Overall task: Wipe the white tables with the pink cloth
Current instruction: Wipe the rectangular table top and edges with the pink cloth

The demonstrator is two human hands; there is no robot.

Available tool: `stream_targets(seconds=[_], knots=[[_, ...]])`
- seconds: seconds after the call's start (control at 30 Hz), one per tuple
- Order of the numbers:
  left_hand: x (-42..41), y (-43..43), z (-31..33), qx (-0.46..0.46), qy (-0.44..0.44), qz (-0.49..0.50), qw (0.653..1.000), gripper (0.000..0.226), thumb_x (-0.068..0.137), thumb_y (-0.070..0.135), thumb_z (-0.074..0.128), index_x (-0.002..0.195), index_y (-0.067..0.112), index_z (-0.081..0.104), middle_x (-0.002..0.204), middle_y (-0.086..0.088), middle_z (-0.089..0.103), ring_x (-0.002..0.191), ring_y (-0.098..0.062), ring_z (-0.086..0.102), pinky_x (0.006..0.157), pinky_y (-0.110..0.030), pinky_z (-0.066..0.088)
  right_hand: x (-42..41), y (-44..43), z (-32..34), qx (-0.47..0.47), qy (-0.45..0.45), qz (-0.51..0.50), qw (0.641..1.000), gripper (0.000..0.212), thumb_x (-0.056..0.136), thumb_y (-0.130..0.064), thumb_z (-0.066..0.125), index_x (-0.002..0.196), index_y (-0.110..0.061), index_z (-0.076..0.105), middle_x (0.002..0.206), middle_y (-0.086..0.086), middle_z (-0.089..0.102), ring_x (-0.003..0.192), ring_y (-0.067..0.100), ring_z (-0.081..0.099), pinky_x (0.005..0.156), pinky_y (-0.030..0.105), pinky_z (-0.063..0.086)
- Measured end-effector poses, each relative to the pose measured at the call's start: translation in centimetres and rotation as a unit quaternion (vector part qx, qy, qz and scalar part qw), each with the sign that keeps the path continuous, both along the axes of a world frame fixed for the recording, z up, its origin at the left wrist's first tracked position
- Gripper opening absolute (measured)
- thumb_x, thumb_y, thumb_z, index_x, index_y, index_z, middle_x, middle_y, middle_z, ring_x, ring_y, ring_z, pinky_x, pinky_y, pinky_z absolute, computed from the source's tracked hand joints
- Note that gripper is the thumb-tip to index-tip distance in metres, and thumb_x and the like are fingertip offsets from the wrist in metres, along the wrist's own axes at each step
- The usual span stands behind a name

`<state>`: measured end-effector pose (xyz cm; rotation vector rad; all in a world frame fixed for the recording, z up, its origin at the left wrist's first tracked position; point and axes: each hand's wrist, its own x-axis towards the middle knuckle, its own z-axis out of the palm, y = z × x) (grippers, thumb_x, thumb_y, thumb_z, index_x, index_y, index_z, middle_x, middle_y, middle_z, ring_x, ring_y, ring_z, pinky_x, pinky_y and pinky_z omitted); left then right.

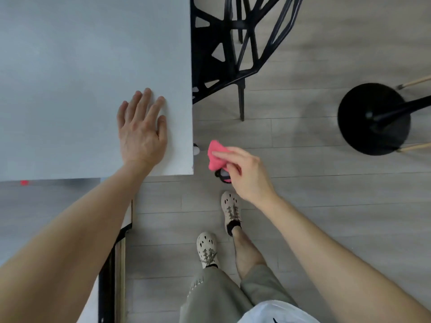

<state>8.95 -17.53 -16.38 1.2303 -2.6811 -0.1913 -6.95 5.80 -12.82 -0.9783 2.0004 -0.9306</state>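
A white table (70,66) fills the upper left of the head view. My left hand (142,129) lies flat on it near its right front corner, fingers straight and spread. Off the table's right edge, over the floor, my right hand (245,173) grips a bunched pink cloth (215,156). The cloth is apart from the table top. A second white surface (35,206) lies lower at the left, partly hidden by my left forearm.
A black wire-frame chair (233,43) stands right beside the table's right edge. A black round stool base (373,118) sits on the grey plank floor at the right. A small dark object shows under my right hand. My feet (217,231) stand below the table corner.
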Motion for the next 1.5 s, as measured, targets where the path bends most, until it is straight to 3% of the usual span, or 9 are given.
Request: stream_targets(seconds=[0.1,0.23,0.33,0.47,0.67,0.83,1.03,1.3,1.5], knots=[[0.0,0.1,0.1,0.008,-0.011,0.003,1.0,0.047,0.115,0.035,0.037,0.16,0.029,0.044,0.174,-0.004,0.035,0.165,-0.025,0.024,0.134,-0.051,0.015,-1.8,-2.1,2.3,-0.001,0.025,-0.003,1.0,0.07,0.098,0.005,0.058,0.159,-0.03,0.054,0.137,-0.007,0.071,0.105,0.013,0.068,0.085,0.006,0.046],[-0.9,-0.3,3.0,0.093,-0.107,-0.01,0.99,0.049,0.11,0.034,0.043,0.158,0.027,0.043,0.173,-0.004,0.034,0.162,-0.029,0.028,0.132,-0.051,0.022,-2.7,-3.1,6.5,0.003,-0.002,0.02,1.0,0.054,0.095,-0.006,0.068,0.144,-0.024,0.056,0.133,-0.009,0.069,0.108,0.005,0.065,0.093,0.024,0.05],[-1.1,0.0,8.3,0.219,-0.119,-0.008,0.968,0.037,0.105,0.031,0.054,0.14,0.028,0.065,0.149,0.001,0.062,0.14,-0.026,0.056,0.118,-0.043,0.041,-3.0,-3.2,10.2,0.002,-0.033,0.036,0.999,0.037,0.091,-0.01,0.072,0.121,-0.03,0.066,0.125,-0.009,0.062,0.108,0.009,0.069,0.096,0.035,0.06],[1.9,5.3,14.8,0.404,0.113,0.127,0.899,0.025,0.102,0.016,0.061,0.115,0.031,0.077,0.114,0.017,0.078,0.113,-0.006,0.07,0.104,-0.035,0.054,-3.2,-4.2,14.0,0.021,-0.071,0.103,0.992,0.03,0.096,-0.016,0.073,0.118,-0.035,0.071,0.124,-0.005,0.063,0.095,0.006,0.07,0.072,0.014,0.054],[5.3,10.0,19.9,0.517,0.314,0.153,0.781,0.051,0.102,0.017,0.076,0.148,0.03,0.058,0.137,0.005,0.074,0.129,-0.008,0.067,0.108,-0.029,0.053,-1.6,-8.6,17.7,0.045,-0.172,0.231,0.957,0.022,0.111,-0.031,0.064,0.129,-0.031,0.076,0.116,-0.009,0.081,0.106,0.016,0.078,0.091,0.028,0.06],[8.3,8.1,21.7,0.467,0.398,0.283,0.737,0.046,0.089,0.029,0.09,0.13,0.026,0.068,0.112,-0.016,0.079,0.108,-0.029,0.077,0.103,-0.039,0.054,1.4,-14.1,18.1,0.049,-0.219,0.259,0.939,0.019,0.112,-0.029,0.062,0.121,-0.03,0.078,0.109,-0.004,0.083,0.104,0.017,0.079,0.097,0.036,0.06],[10.7,4.6,22.9,0.393,0.408,0.308,0.764,0.018,0.099,0.03,0.08,0.108,0.014,0.076,0.097,-0.016,0.079,0.084,-0.018,0.074,0.084,-0.036,0.057,4.2,-19.1,19.0,0.102,-0.317,0.273,0.903,0.036,0.106,-0.049,0.063,0.121,-0.019,0.076,0.127,0.01,0.076,0.119,0.026,0.075,0.107,0.057,0.059],[12.7,-3.4,23.6,0.316,0.436,0.345,0.769,0.032,0.091,0.028,0.088,0.12,0.036,0.077,0.099,-0.009,0.075,0.092,-0.03,0.078,0.069,-0.031,0.061,4.0,-27.8,21.9,0.048,-0.057,0.377,0.923,0.024,0.085,-0.031,0.063,0.105,-0.035,0.076,0.103,-0.008,0.081,0.097,0.018,0.08,0.1,0.053,0.062],[13.8,-6.1,23.1,0.359,0.433,0.377,0.736,0.036,0.096,0.03,0.083,0.129,0.039,0.072,0.113,-0.018,0.072,0.106,-0.035,0.076,0.094,-0.047,0.066,3.6,-34.5,23.2,0.01,-0.041,0.387,0.921,0.009,0.098,-0.036,0.074,0.099,-0.027,0.075,0.091,-0.004,0.082,0.089,0.018,0.079,0.094,0.049,0.064]])
